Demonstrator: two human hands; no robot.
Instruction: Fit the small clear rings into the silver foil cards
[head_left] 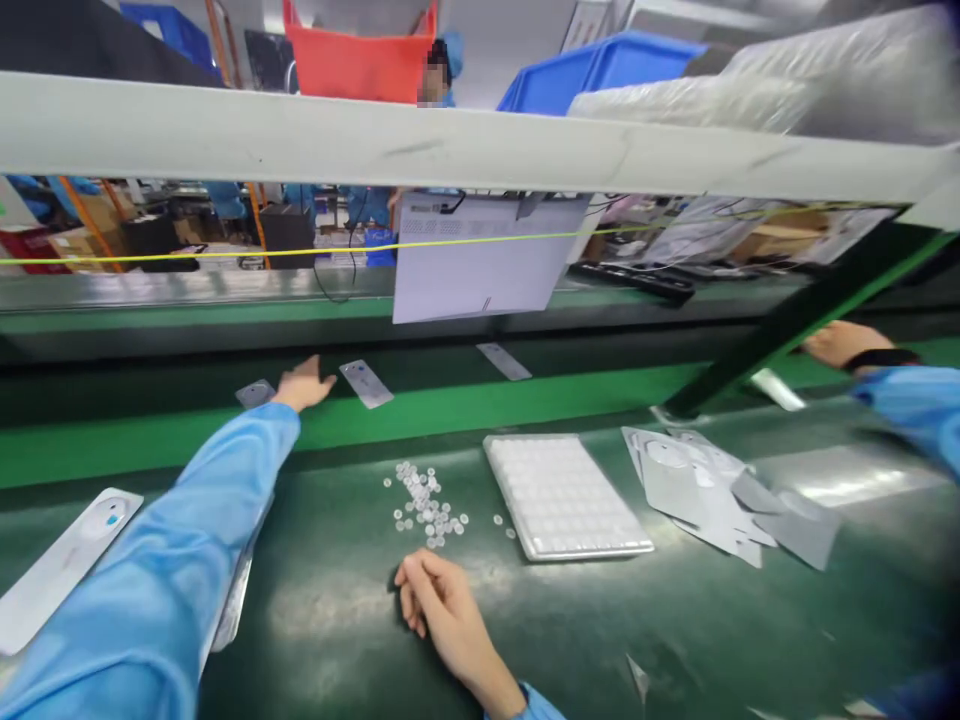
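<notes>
My left hand [304,385] reaches out over the far green conveyor strip, thumb spread from the fingers, with nothing visible in it. It is between a flat grey plate [256,393] on its left and another plate [366,384] on its right. Near the front, my right hand [446,605] is curled, thumb against the fingers; whatever it may hold is hidden. Just beyond it lies a scatter of small clear discs [427,510] on the dark green table [322,620]. A white gridded tray [566,495] rests to the right of the discs.
Overlapping grey plates [697,490] are spread right of the tray. A long plate [67,570] lies at the left. Another person's hand [847,345] reaches in from the right, behind a slanted green post [780,310]. A white shelf beam [300,135] crosses above a hanging white panel [484,255].
</notes>
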